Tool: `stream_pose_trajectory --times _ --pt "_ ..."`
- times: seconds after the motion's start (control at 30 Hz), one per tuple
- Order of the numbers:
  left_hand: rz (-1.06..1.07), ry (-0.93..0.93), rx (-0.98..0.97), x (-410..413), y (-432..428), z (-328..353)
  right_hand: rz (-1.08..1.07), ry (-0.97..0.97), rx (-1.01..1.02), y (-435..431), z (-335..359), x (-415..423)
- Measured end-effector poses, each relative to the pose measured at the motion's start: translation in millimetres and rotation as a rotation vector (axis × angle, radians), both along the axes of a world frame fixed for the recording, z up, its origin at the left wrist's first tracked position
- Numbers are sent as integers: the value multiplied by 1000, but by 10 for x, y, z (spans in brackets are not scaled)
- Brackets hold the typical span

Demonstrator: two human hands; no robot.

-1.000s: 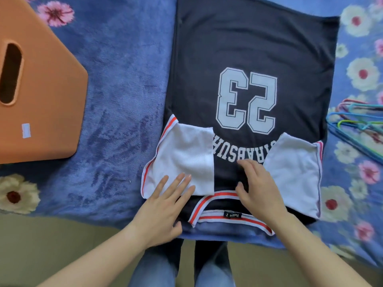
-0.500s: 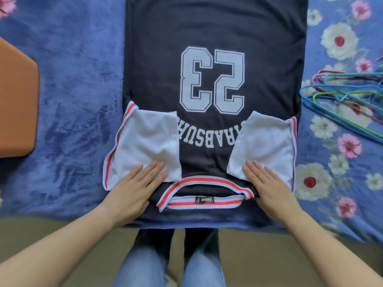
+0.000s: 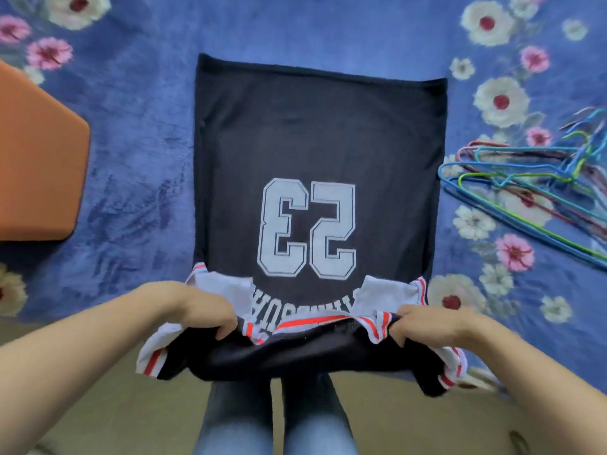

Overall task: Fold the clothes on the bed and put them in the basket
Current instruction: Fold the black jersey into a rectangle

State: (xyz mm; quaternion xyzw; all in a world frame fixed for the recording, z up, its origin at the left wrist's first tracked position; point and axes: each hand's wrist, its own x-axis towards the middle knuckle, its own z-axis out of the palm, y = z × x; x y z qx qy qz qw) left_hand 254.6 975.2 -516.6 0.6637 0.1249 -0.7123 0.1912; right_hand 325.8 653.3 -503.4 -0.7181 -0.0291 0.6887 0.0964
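Blue flowered bed with a dark shirt lying flat. Left hand and right hand each grip its lifted near edge; uneven pulling could spill the tucked white sleeves loose.

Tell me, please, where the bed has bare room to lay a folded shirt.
Bare blanket lies between the orange basket and the jersey, and beyond the jersey's far hem. The right side is crowded: hangers lie close beside the jersey.
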Motion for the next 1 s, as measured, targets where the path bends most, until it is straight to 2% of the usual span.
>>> stream_pose_trajectory --times 0.07,0.13,0.23,0.3,0.37,0.5,0.57,0.63,0.7,0.73,0.77,0.83,1.0 --pt "77 119 23 -179 -107 -9 52 110 -26 -66 -12 -67" --pt "218 153 11 -142 -97 -36 34 107 -26 -80 -41 26" --pt "475 156 -53 214 122 -68 -76 -52 8 -39 -67 404" --pt "574 100 -35 573 314 3 -207 -143 23 9 -45 756" --pt "590 8 -32 929 465 128 -323 -162 38 68 12 1107" --pt "509 -223 63 1671 654 414 -317 -253 13 232 146 1876" --pt "362 -436 151 2050 743 484 -307 -351 30 334 190 2244" --pt "197 -731 237 2365 851 429 -304 -489 67 423 168 2559" --pt "131 -1048 318 2574 914 273 -286 -709 117 495 55 2815" --pt "152 -1145 353 2607 900 201 -256 -840 123 516 -33 2887" --pt "192 -1195 386 2593 889 97 -223 -954 101 527 -140 2930" --pt "304 -1195 458 2499 847 -141 -213 -1062 22 503 -364 2924" --pt "719 -1118 578 2144 903 -681 -402 -1052 -85 321 -784 2785"
